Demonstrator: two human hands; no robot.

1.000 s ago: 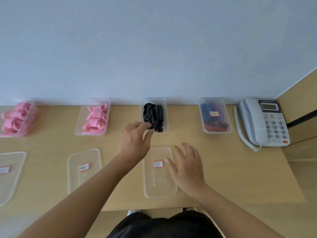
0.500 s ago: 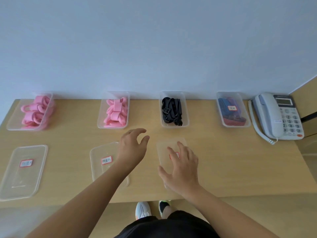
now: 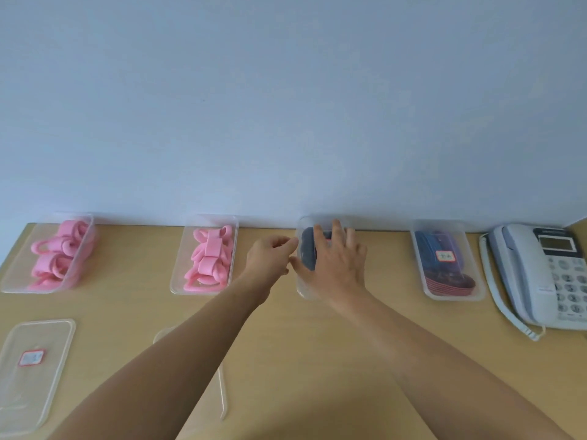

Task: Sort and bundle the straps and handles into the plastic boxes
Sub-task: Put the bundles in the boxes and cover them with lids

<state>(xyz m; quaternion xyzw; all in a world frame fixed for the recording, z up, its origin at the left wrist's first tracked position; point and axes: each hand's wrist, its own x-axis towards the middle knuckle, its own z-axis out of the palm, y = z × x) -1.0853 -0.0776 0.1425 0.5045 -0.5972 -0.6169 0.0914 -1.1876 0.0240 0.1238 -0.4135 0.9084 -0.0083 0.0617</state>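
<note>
we saw pink straps [image 3: 209, 262] in two clear boxes [image 3: 174, 282], dark straps [image 3: 307, 252] in a third, blue and red pieces [image 3: 441, 268] in a fourth. labels [image 3: 31, 357] were white with red borders. the table [image 3: 317, 344] was pale wood grain, the wall [image 3: 286, 106] light blue, the phone [image 3: 540, 274] grey-white.

**Pressing Down at Twelve O'Clock**

At the bench's [image 3: 397, 315] twelve o'clock edge, the right hand [image 3: 333, 265] is pressing flat, fingers spread, on the lidded box [image 3: 302, 291] holding dark straps [image 3: 307, 252]. The left hand [image 3: 270, 258], fingers curled, is touching its nine o'clock rim; any grip is unclear.
</note>
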